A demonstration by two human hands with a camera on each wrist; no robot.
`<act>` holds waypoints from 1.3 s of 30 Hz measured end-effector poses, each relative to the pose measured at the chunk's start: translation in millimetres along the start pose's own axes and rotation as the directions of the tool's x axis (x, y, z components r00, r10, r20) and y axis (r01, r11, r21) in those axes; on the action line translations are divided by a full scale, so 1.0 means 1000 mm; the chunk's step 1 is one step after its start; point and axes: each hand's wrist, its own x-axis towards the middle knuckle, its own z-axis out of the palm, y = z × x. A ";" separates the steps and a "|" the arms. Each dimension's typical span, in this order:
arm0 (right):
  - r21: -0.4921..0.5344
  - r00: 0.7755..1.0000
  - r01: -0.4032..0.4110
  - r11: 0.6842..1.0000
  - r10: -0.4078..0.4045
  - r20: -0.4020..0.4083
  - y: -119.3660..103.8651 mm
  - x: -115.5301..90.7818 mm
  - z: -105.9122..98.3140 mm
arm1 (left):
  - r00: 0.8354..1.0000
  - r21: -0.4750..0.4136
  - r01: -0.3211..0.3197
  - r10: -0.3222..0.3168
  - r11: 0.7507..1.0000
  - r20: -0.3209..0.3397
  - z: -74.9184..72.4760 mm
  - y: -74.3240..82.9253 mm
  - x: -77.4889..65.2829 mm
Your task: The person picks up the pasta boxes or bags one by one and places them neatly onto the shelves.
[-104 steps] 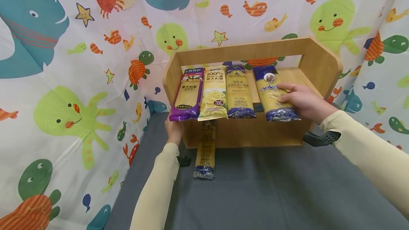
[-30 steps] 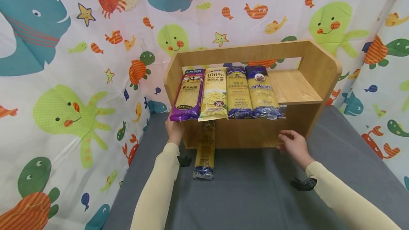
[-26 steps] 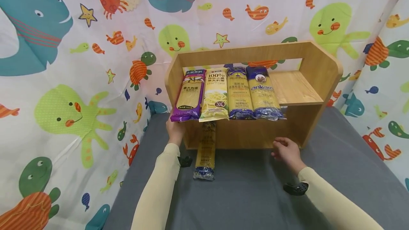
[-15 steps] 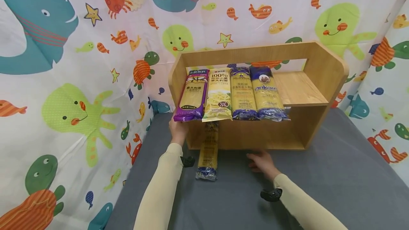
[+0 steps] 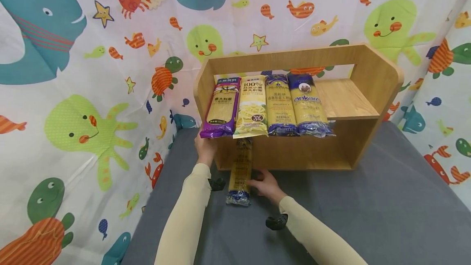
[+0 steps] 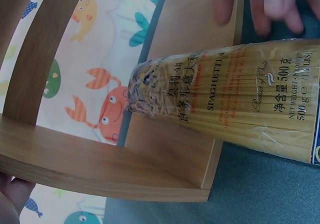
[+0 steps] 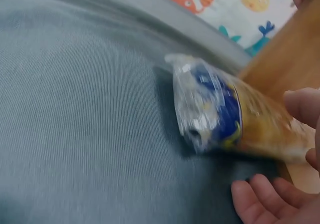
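Note:
A pack of spaghetti [image 5: 241, 171] in clear and blue wrap slants out of the shelf's lower level onto the grey table. My right hand [image 5: 268, 186] is at its right side. In the right wrist view, the thumb [image 7: 305, 104] overlaps the pack and the other fingers [image 7: 260, 199] are spread below it. My left hand [image 5: 206, 149] grips the left side panel of the wooden shelf [image 5: 294, 57], partly hidden under a purple pasta pack [image 5: 222, 107]. In the left wrist view, fingers [image 6: 17, 196] show at the panel's edge.
Beside the purple pack on the upper board lie a cream pasta pack [image 5: 251, 107], a blue-and-yellow spaghetti pack [image 5: 281, 105] and an Ankara pack [image 5: 310, 107], their ends overhanging the front. Bare board [image 5: 344, 99] shows at right. A sea-animal curtain [image 5: 147, 32] hangs behind the table [image 5: 349, 212].
Earlier my right hand moved the Ankara pack left against its neighbour and let go. It has since come down and left to the lower spaghetti pack. The left hand has stayed put.

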 end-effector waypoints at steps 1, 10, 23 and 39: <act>0.003 1.000 0.005 1.000 -0.005 0.003 -0.002 0.002 0.005 | 1.000 -0.002 0.000 0.000 1.000 -0.003 0.000 0.000 0.000; -0.075 0.993 0.102 0.992 -0.106 -0.045 -0.011 0.021 0.028 | 1.000 -0.005 0.021 -0.021 1.000 0.018 -0.003 0.003 0.003; -0.208 0.995 0.102 0.973 -0.103 0.005 -0.017 0.033 0.031 | 0.999 -0.033 0.050 -0.050 0.998 0.012 -0.002 0.005 0.001; -0.089 0.999 0.052 0.995 -0.050 0.017 -0.004 0.002 0.008 | 0.997 -0.070 0.070 -0.068 0.995 0.037 0.001 0.000 0.004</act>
